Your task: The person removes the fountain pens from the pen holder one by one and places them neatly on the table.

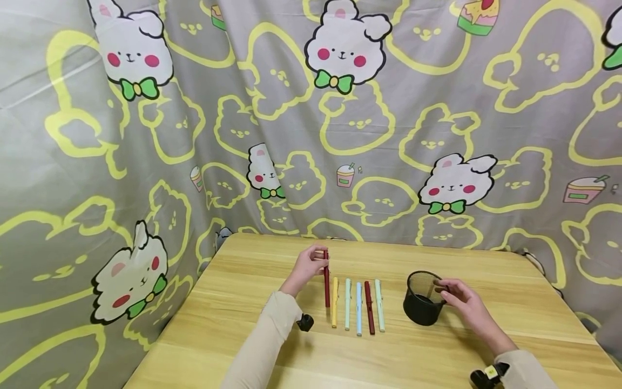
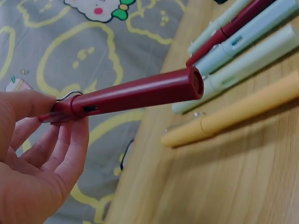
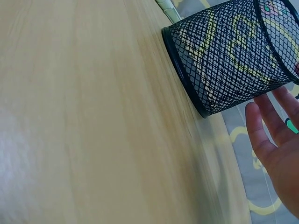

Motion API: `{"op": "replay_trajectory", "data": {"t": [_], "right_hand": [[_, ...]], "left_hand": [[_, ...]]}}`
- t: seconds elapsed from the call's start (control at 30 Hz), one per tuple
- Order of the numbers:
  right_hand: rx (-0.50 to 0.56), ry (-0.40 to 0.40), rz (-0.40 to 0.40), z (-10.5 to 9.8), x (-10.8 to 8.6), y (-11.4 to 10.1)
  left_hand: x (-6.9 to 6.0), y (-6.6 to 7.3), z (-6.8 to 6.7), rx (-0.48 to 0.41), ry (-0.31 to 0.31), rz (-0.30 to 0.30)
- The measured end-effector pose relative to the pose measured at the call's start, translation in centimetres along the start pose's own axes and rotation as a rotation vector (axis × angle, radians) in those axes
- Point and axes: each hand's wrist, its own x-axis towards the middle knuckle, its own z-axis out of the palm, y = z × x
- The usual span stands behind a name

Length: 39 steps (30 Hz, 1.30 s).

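Observation:
In the head view my left hand (image 1: 309,266) pinches a dark red pen (image 1: 327,289) near its clip end, and the other end points down toward the table. The left wrist view shows this pen (image 2: 140,92) between thumb and fingers. Right of it lies a row of pens: a yellow pen (image 1: 335,302), a light green pen (image 1: 347,304), a light blue pen (image 1: 359,309), another dark red pen (image 1: 370,307) and a second light green pen (image 1: 379,305). My right hand (image 1: 464,300) is at the right side of a black mesh pen holder (image 1: 421,310), its fingers fairly straight against it.
A wooden table (image 1: 233,302) carries everything. Behind and to the left hangs a grey curtain (image 1: 291,135) with cartoon bears and rabbits. The pen holder stands upright, right of the pen row, with a gap between them.

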Motion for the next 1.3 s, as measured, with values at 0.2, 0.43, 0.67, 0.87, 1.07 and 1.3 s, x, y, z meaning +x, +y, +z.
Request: {"op": "replay_trajectory", "data": {"t": [0.2, 0.43, 0.67, 0.87, 1.07, 1.3], "right_hand": [[0.007, -0.005, -0.004, -0.1, -0.2, 0.0], [0.006, 0.002, -0.009, -0.1, -0.1, 0.0], [0.002, 0.005, -0.001, 0.0, -0.2, -0.1], [-0.001, -0.006, -0.011, -0.1, -0.1, 0.0], [0.000, -0.007, -0.011, -0.1, 0.0, 0.0], [-0.014, -0.004, -0.013, 0.0, 0.1, -0.1]], "left_hand": [[0.1, -1.1, -0.5, 0.016, 0.006, -0.056], [0.2, -1.9, -0.8, 0.016, -0.001, -0.079], [0.0, -3.0, -0.9, 0.041, -0.010, -0.092], [0.1, -4.0, -1.0, 0.054, -0.023, -0.083], [0.0, -4.3, -0.7, 0.055, -0.031, -0.093], [0.1, -4.6, -0.6, 0.087, -0.052, -0.101]]}}
